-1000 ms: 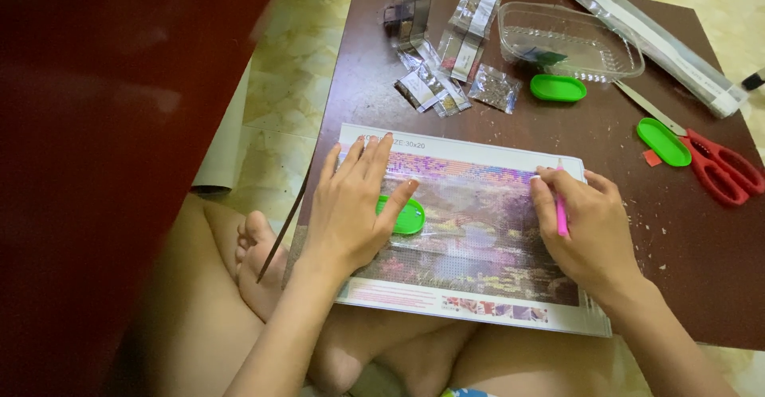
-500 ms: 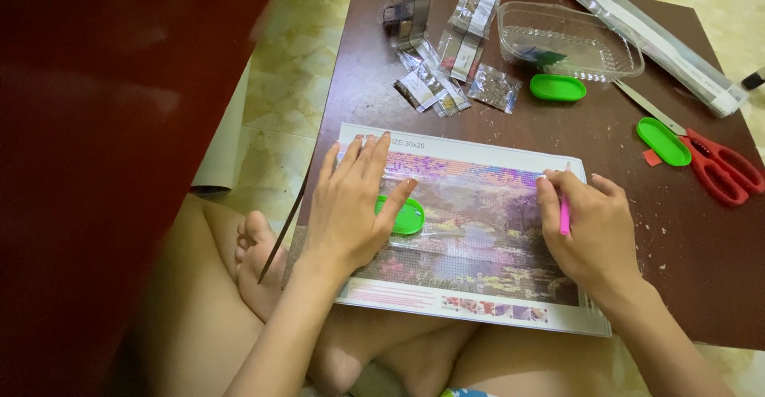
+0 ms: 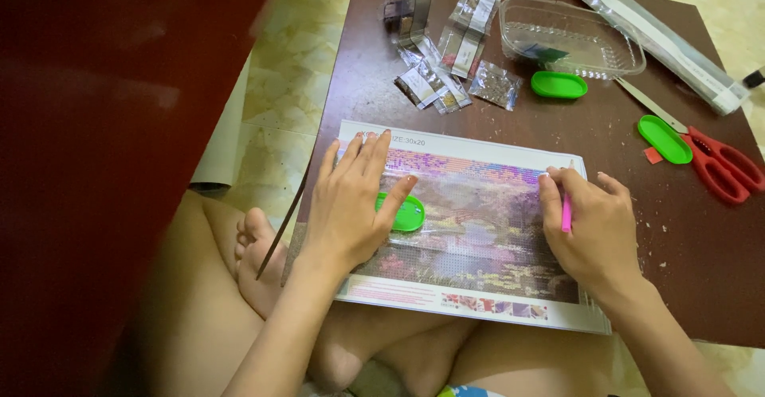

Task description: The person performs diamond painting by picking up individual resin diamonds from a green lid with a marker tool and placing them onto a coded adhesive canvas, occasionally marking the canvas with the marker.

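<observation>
A colourful bead-picture canvas point(image 3: 478, 230) with a white border lies on the near edge of a dark brown table point(image 3: 590, 134). My left hand point(image 3: 351, 202) rests flat on its left part, fingers spread, thumb touching a small green oval tray point(image 3: 408, 214) that sits on the canvas. My right hand point(image 3: 594, 230) holds a pink pen point(image 3: 566, 214) with its tip at the canvas's upper right edge.
Several small clear packets point(image 3: 446, 54) lie at the back of the table beside a clear plastic tub point(image 3: 570, 39). Two more green oval trays point(image 3: 559, 85) point(image 3: 664, 139), red scissors point(image 3: 721, 166) and a long clear bag point(image 3: 661, 43) lie to the right. My crossed legs are below.
My right hand with the pink pen has shifted slightly right along the canvas's top edge. The left hand stays put.
</observation>
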